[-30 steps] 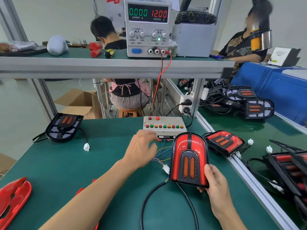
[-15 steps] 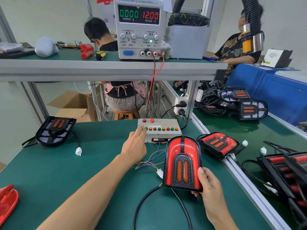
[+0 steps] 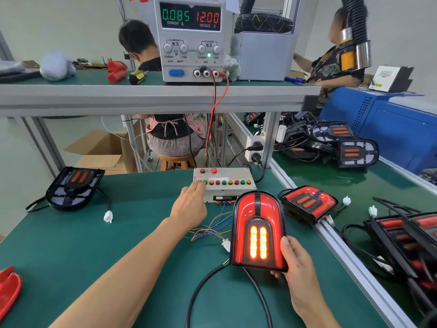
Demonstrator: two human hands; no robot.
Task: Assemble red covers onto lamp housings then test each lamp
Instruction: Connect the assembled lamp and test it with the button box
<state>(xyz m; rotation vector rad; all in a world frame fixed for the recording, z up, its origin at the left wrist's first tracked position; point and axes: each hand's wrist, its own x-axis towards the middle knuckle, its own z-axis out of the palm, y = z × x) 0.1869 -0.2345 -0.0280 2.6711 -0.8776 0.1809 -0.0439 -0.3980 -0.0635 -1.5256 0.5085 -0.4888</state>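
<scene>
Fingers (image 3: 289,245) of the right hand (image 3: 298,263) grip the lit lamp (image 3: 257,230) by its lower right edge, upright at lower centre of frame. Left hand (image 3: 189,207) presses a button on the test box (image 3: 224,183) with extended fingers. Lamp appears rigid, light, glossy; edge grip advisable.

That lamp (image 3: 257,229) has a glossy red plastic cover, smooth and shiny. Under it the bench mat (image 3: 71,245) looks matt green. Behind the lamp sits a dull painted metal button box (image 3: 224,185), then brushed aluminium shelf rail (image 3: 151,100).
</scene>
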